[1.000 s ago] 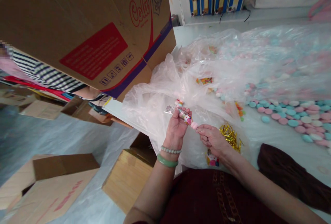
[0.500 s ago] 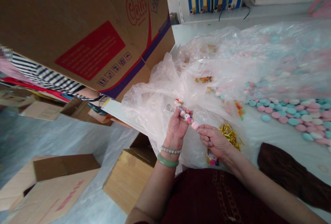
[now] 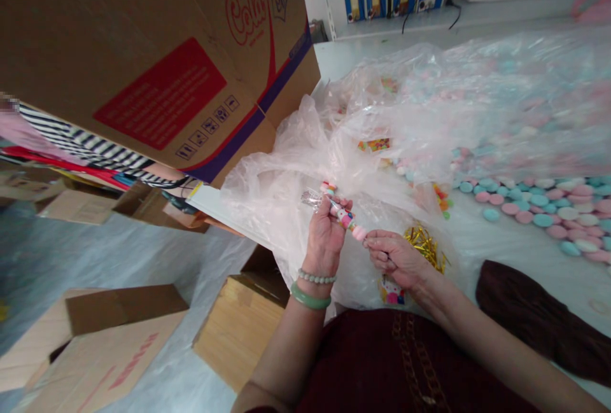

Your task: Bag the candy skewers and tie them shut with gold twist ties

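Note:
My left hand (image 3: 326, 233) is closed around a slim, clear printed packet of candies (image 3: 344, 217), whose crinkled clear end sticks out past the thumb. Pink pieces show at the packet's near end, where the fingers of my right hand (image 3: 392, 256) pinch it. Beside my right hand lie gold twist ties (image 3: 424, 246), a loose pile of shiny strips. Partly under my right wrist is a flat printed packet (image 3: 392, 291) with a colourful pattern. A crumpled clear plastic sheet (image 3: 267, 177) spreads beneath both hands.
Pink, blue and white round candies (image 3: 539, 203) cover the table's right side, partly under plastic. A large cardboard carton (image 3: 157, 37) stands at the left, with a person in striped sleeves behind it. Open boxes (image 3: 238, 330) sit below the table edge. A brown cloth (image 3: 529, 317) lies at right.
Both hands stay on the packet, with only a slight shift in its tilt. More of its printed side shows between the hands. The whole view has moved a little.

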Demonstrator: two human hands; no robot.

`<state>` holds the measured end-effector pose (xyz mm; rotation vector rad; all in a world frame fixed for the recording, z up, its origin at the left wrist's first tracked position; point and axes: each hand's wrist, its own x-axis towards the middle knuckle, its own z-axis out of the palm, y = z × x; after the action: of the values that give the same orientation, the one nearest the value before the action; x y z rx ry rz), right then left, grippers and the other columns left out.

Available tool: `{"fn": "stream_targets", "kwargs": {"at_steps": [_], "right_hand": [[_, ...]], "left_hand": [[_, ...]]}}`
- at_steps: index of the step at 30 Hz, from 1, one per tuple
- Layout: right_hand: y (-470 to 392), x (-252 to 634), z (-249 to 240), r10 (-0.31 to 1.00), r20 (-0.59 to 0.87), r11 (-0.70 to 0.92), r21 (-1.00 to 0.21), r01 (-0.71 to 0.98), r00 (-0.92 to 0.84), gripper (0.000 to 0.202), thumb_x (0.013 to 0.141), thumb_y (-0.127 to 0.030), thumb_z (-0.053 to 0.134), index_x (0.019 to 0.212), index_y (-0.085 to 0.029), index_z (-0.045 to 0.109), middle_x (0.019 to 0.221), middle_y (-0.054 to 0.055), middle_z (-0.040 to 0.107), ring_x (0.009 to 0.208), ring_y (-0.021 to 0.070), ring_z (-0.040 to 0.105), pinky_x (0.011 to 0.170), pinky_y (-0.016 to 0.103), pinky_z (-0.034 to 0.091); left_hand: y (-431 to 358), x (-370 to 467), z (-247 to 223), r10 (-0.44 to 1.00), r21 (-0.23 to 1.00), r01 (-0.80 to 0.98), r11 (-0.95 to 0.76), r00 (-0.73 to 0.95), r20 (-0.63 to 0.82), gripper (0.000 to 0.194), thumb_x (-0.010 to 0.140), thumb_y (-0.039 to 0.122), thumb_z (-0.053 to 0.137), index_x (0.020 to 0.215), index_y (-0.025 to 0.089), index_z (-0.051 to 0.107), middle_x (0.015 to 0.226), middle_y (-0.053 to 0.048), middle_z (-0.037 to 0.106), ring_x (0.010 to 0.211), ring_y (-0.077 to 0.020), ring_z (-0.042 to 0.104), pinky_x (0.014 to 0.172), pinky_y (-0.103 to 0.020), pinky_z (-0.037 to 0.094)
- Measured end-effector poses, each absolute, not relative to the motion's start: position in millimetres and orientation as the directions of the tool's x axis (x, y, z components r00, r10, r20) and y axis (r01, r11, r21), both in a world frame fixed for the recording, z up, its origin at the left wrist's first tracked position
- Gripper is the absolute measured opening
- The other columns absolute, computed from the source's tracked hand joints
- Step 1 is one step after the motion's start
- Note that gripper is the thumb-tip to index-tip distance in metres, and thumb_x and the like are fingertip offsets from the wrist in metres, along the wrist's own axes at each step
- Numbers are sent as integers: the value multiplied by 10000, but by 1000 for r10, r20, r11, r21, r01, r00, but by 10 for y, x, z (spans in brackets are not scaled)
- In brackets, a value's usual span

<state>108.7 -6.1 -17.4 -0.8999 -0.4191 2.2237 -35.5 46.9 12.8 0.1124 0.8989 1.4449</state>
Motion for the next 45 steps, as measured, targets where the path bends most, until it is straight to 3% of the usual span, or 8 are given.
{"fn": "stream_targets", "kwargs": {"at_steps": [13, 20, 24, 30, 35, 39, 42, 45], "right_hand": [[-69, 1058, -223, 804, -459, -592, -667, -452, -378, 193, 647, -310, 703, 713, -164, 596, 442, -105, 334, 385, 41, 199, 375, 211, 81], [-136, 1060, -261, 965, -209, -205, -978, 41, -161, 226, 838, -370, 548, 702, -194, 584, 530, -57, 414, 508, 98, 374, 499, 236, 262], [-177, 1053, -268, 976, 80, 163, -887, 432, -204, 269, 924, -327, 450, 768, -190, 621, 639, -7, 558, 627, 135, 505, 611, 263, 306], [-210, 1034, -302, 932, 280, 362, -710, 604, -230, 290, 951, -253, 408, 779, -171, 626, 673, 32, 633, 627, 142, 558, 614, 268, 304], [-220, 1065, -349, 934, 279, 358, -697, 622, -225, 292, 944, -245, 407, 770, -171, 629, 673, 43, 632, 640, 151, 562, 615, 271, 307], [-185, 1080, -336, 976, 111, 195, -830, 523, -188, 270, 933, -294, 436, 809, -182, 648, 679, 23, 609, 660, 157, 548, 627, 274, 320], [-134, 1066, -296, 984, -73, -32, -968, 248, -160, 215, 884, -332, 515, 786, -195, 649, 640, -14, 554, 620, 128, 499, 589, 250, 326], [-79, 1042, -249, 931, -298, -332, -931, -152, -210, 164, 817, -335, 590, 751, -188, 624, 505, -69, 391, 456, 81, 321, 443, 223, 223]], "left_hand": [[340, -156, 72, 922, 688, -718, 109, -186, -340, 87, 825, 233, 649, 825, 183, 578, 681, 42, 530, 613, -83, 530, 782, -311, 503], [383, -176, 49, 896, 620, -774, 130, -176, -407, 53, 866, 222, 592, 852, 173, 580, 680, 33, 544, 616, -95, 551, 767, -315, 509], [466, -245, 106, 854, 578, -806, 126, -208, -476, 163, 944, 205, 459, 829, 166, 568, 633, 27, 530, 571, -88, 537, 716, -269, 499], [442, -201, 139, 850, 525, -839, 143, -168, -499, 189, 955, 252, 456, 810, 168, 544, 627, 27, 510, 546, -75, 505, 605, -219, 447], [389, -141, 112, 872, 543, -812, 215, -91, -481, 176, 913, 312, 543, 813, 167, 544, 642, 24, 494, 546, -77, 483, 590, -221, 429], [360, -116, 119, 882, 615, -748, 250, -86, -463, 222, 909, 363, 534, 846, 154, 570, 652, 8, 521, 582, -110, 532, 641, -269, 462], [339, -108, 120, 894, 655, -703, 278, -59, -444, 258, 892, 401, 549, 826, 152, 570, 647, 8, 530, 595, -123, 556, 697, -304, 479], [307, -94, 99, 917, 684, -672, 283, -21, -399, 260, 860, 416, 590, 811, 162, 559, 671, 2, 555, 618, -132, 573, 701, -304, 475]]}}
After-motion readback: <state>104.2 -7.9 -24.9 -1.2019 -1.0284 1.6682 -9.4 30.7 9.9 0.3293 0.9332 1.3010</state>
